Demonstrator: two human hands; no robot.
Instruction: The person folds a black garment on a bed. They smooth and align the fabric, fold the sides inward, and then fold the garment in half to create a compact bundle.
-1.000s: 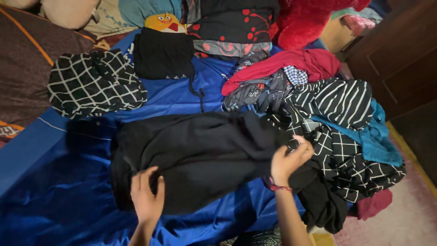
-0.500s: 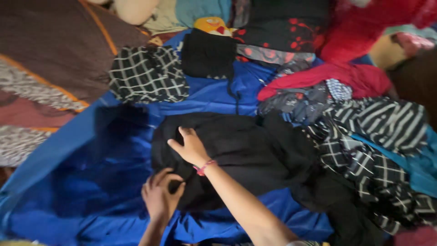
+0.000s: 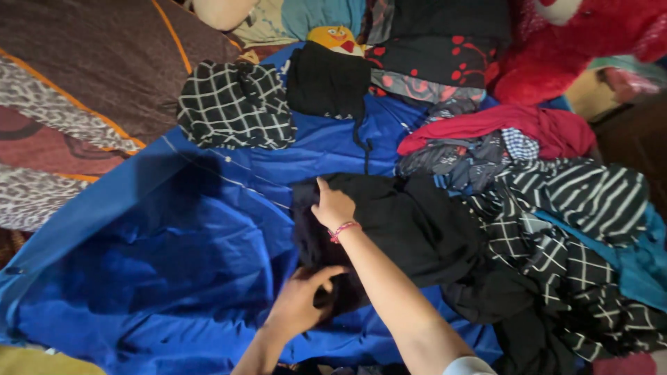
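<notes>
Two hands are engaged on the black garment (image 3: 403, 229), lying mid-bed on the blue sheet (image 3: 174, 264). Right hand (image 3: 333, 206) is pressed flat, fingers together; left hand (image 3: 302, 302) pinches the near edge. Edges should be aligned and creases smoothed outward.

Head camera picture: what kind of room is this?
Probably a bedroom: a blue bedsheet covered with heaps of clothes, a red stuffed toy, and both hands on a black garment.
</notes>
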